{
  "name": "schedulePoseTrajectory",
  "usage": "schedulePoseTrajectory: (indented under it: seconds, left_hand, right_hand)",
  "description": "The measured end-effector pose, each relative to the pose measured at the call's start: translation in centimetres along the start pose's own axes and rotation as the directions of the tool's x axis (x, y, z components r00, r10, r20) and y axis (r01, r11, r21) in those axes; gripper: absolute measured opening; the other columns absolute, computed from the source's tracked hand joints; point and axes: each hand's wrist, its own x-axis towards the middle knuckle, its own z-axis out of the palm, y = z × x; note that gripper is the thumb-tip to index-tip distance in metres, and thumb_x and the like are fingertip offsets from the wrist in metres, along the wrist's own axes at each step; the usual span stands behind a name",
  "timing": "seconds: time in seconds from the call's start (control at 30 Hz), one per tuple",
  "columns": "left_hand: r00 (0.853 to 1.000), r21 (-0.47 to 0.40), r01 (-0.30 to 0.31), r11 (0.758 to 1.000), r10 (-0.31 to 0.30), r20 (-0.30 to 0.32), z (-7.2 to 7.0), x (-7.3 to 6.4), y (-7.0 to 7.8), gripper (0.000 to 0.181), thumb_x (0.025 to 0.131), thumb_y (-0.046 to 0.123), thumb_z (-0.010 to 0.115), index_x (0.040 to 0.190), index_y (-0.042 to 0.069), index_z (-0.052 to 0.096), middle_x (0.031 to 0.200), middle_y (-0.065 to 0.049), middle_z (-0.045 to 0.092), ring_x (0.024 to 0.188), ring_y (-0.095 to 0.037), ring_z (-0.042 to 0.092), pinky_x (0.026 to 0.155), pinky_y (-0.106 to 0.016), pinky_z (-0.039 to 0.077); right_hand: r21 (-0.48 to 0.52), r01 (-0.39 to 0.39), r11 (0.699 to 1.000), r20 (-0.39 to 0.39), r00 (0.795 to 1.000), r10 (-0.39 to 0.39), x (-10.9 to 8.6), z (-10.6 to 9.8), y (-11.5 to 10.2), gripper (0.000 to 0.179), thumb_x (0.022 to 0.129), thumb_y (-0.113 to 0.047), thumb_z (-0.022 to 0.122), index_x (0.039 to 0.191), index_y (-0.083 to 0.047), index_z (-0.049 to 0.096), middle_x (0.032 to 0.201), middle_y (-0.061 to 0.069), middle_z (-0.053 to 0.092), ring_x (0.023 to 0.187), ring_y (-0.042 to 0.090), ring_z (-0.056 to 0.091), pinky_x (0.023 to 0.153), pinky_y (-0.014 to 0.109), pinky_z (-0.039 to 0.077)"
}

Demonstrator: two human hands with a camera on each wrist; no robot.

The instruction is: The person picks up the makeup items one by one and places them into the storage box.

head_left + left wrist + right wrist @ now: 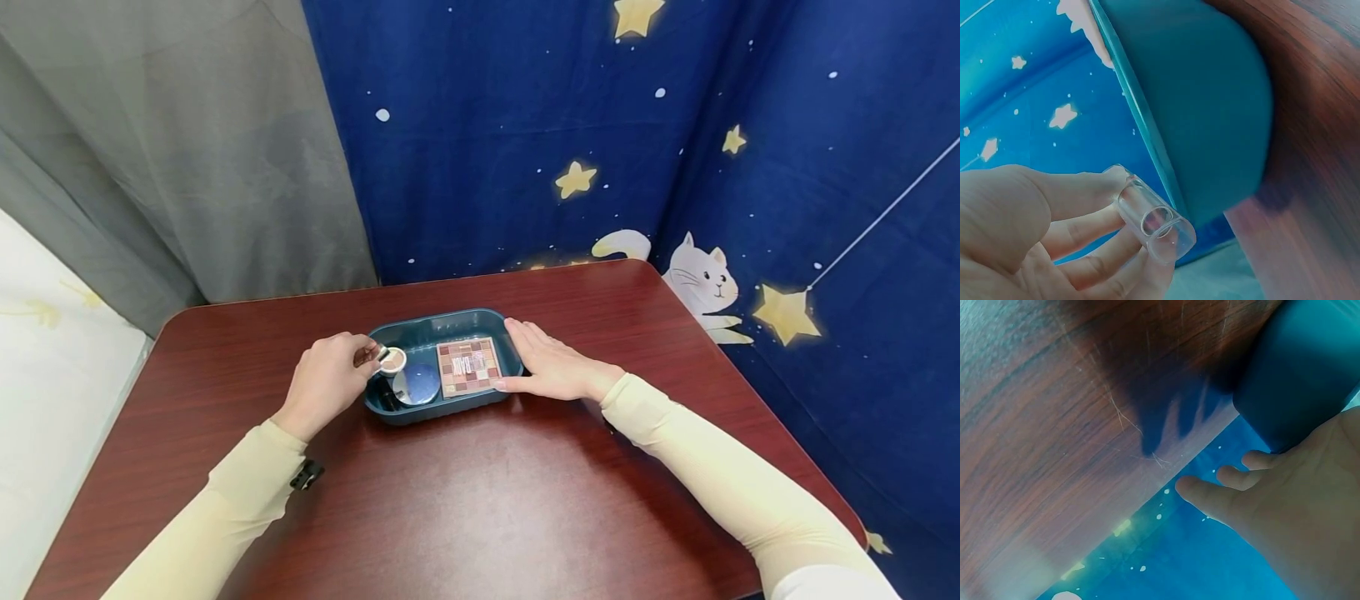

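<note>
A teal plastic tray (pixel 431 412) stands on the table. Inside it lie an eyeshadow palette (pixel 469 367) with a checkered lid, a round blue compact (pixel 417 384) and a small round pot (pixel 393 361) with a pale rim. Something dark at the tray's left end is too small to make out. My left hand (pixel 327 379), at the left rim, pinches a small tube with a clear plastic end (pixel 1157 219) between thumb and fingers. Against the tray's right end rests my right hand (pixel 551 364), fingers extended along the rim and thumb near the palette's corner.
The dark red wooden table (pixel 480 492) has rounded corners. Behind it hang a grey curtain (pixel 187 150) and a blue curtain (pixel 487 125) with stars and a white cat. A white surface (pixel 52 400) borders the table on the left.
</note>
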Motion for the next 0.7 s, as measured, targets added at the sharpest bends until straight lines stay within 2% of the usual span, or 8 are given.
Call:
schedulePoseTrajectory:
  seconds: [0.33, 0.57, 0.7]
  left_hand:
    - [0.997, 0.018, -0.055, 0.998, 0.054, 0.055, 1.3, 2.6, 2.0, 0.011, 0.088, 0.014, 0.078, 0.098, 0.009, 0.078, 0.086, -0.004, 0.070, 0.070, -0.020, 0.060, 0.059, -0.038, 0.052]
    - [0.992, 0.013, -0.031, 0.999, 0.029, 0.126, 2.5, 4.5, 3.1, 0.010, 0.089, 0.017, 0.078, 0.097, 0.011, 0.077, 0.086, -0.002, 0.069, 0.071, -0.020, 0.057, 0.059, -0.035, 0.049]
    - [0.984, 0.004, -0.022, 1.000, 0.021, 0.175, 3.3, 5.1, 3.6, 0.011, 0.088, 0.019, 0.079, 0.098, 0.013, 0.078, 0.087, -0.001, 0.071, 0.073, -0.019, 0.061, 0.063, -0.037, 0.053]
  right_hand:
    - [0.002, -0.006, 1.000, 0.007, 1.000, 0.006, 0.0, -0.1, 0.2, 0.116, 0.085, -0.083, 0.047, 0.163, -0.011, 0.000, 0.169, 0.004, 0.005, 0.153, 0.023, 0.006, 0.119, 0.049, 0.020]
    - [-0.006, -0.022, 1.000, 0.019, 1.000, 0.022, 0.0, -0.1, -0.1, 0.114, 0.087, -0.080, 0.049, 0.163, -0.012, -0.001, 0.169, 0.004, 0.003, 0.154, 0.024, 0.004, 0.120, 0.047, 0.018]
    - [-0.010, -0.032, 0.999, 0.026, 0.999, 0.032, 0.1, -0.1, -0.1, 0.113, 0.087, -0.080, 0.049, 0.163, -0.013, -0.002, 0.169, 0.003, 0.003, 0.154, 0.025, 0.004, 0.120, 0.046, 0.017]
